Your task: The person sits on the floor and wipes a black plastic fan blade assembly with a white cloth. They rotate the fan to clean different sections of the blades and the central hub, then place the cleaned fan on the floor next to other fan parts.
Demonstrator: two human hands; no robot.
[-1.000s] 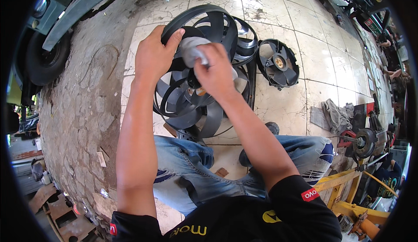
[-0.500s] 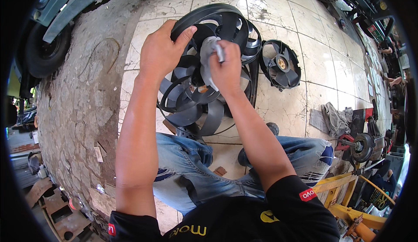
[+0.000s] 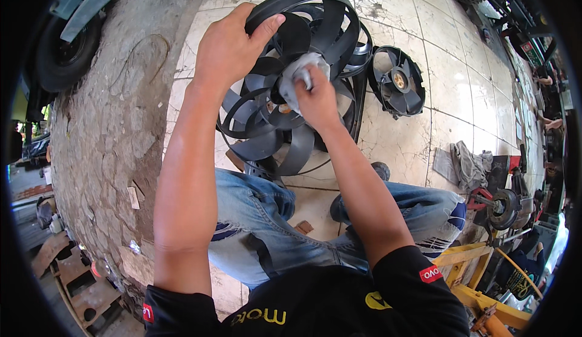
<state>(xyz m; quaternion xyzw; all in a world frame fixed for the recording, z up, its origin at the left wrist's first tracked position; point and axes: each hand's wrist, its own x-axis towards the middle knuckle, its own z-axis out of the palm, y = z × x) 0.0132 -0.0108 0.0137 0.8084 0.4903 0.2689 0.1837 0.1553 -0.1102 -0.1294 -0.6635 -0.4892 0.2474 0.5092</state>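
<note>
Rag (right hand) farther down fan; left hand gripping

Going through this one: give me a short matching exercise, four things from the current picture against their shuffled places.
Things:
1. left hand
2. pale grey cloth
3. small round fan
4. yellow metal frame

Places:
A. on the tiled floor, right of the larger fans
B. toward the picture's lower right
C. on the rim of a large black fan
D. bunched in the right hand

Pairs: 1-C, 2-D, 3-A, 4-B
</note>
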